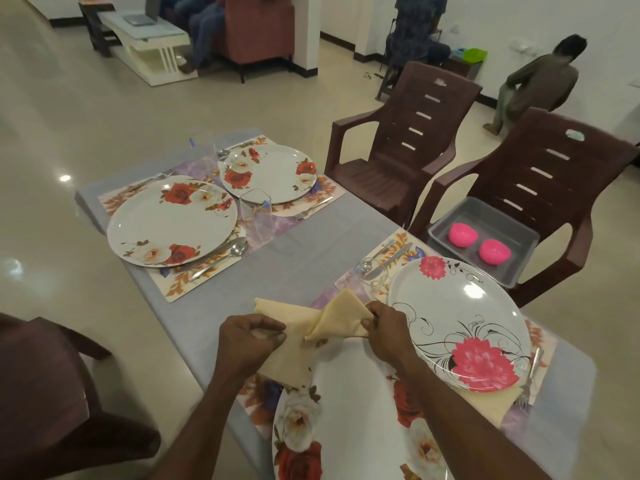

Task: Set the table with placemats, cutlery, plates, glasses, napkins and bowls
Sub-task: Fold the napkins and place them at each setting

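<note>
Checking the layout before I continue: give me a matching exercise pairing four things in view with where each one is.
Things:
1. pink bowls
2. yellow napkin
3. pink-flower plate
4. spoon

Places:
A. held in both hands
B. in the grey tub on the chair
C. on the near right placemat
D. beside the far left rose plate

Pairs: 1-B, 2-A, 3-C, 4-D

Napkin [304,334]: cream cloth, partly folded, pinched at both ends, near table edge.
Plates: two rose-patterned [172,220] at 10 o'clock, one pink-flowered [460,320] at 3 o'clock.
Bowls [463,233]: two pink, upside down in grey tub at 2 o'clock.
</note>
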